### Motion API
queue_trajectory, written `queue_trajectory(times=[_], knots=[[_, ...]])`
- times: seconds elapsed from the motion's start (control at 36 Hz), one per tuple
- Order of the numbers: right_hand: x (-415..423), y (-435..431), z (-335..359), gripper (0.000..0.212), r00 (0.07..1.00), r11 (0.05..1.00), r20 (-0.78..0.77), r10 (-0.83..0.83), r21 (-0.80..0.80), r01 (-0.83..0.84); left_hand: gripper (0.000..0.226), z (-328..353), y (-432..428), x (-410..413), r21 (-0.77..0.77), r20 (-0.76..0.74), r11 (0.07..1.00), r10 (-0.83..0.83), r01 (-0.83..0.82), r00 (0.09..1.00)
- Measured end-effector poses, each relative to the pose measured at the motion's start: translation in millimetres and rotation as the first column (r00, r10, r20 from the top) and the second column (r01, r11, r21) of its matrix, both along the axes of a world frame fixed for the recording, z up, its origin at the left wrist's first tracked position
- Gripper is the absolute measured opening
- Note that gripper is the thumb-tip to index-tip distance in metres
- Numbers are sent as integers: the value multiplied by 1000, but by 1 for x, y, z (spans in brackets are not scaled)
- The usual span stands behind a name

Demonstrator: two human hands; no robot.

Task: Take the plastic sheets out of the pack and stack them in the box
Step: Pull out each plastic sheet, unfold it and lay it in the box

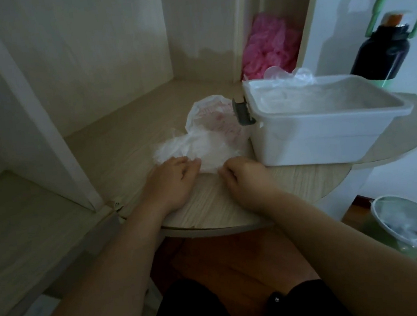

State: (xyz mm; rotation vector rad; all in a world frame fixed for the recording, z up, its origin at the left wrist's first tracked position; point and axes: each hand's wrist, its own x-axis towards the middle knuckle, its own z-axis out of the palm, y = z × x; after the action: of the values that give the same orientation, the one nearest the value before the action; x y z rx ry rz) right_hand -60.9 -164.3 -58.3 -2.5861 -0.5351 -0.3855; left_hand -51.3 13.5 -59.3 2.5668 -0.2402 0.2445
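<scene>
So that one peels free, seemingly pinches with curled left hand [176, 176] and curled right hand [245, 177] the near edge of crumpled thin white plastic sheets [188, 147] spilling from red-printed clear pack [214, 119], lying just left of open white plastic box [327, 133] for short transfers.

We are finding no text that can be read. We are seeing faint red print on the translucent plastic pack [214, 121], which is lying on the wooden shelf just beside the white box [322, 134]. The print is running in rows across the pack's face, but it is too blurred and creased for us to make out any letter, number or brand. We are also looking at the dark bottle [380, 52] behind the box, and its side is showing us nothing legible.
</scene>
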Motion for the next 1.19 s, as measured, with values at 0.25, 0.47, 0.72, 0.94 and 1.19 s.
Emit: queue_trajectory(times=[0.25,0.47,0.72,0.94,1.19], knots=[[4,13,103,45,997,952,79,19,302,-42,78,20,4,-2,-387,-43,921,26,-41,999],[19,-15,164,35,972,752,-235,26,645,136,18,71,-7,6,-737,-25,675,23,-34,999],[11,-78,176,66,905,737,-400,147,655,170,27,131,-44,35,-927,-172,368,-247,-72,954],[36,-131,171,27,939,661,-326,-105,682,311,20,150,-90,63,-776,-89,629,-56,-34,994],[56,-177,152,28,826,805,-283,-489,220,551,48,147,-135,91,-277,115,959,94,-59,989]])
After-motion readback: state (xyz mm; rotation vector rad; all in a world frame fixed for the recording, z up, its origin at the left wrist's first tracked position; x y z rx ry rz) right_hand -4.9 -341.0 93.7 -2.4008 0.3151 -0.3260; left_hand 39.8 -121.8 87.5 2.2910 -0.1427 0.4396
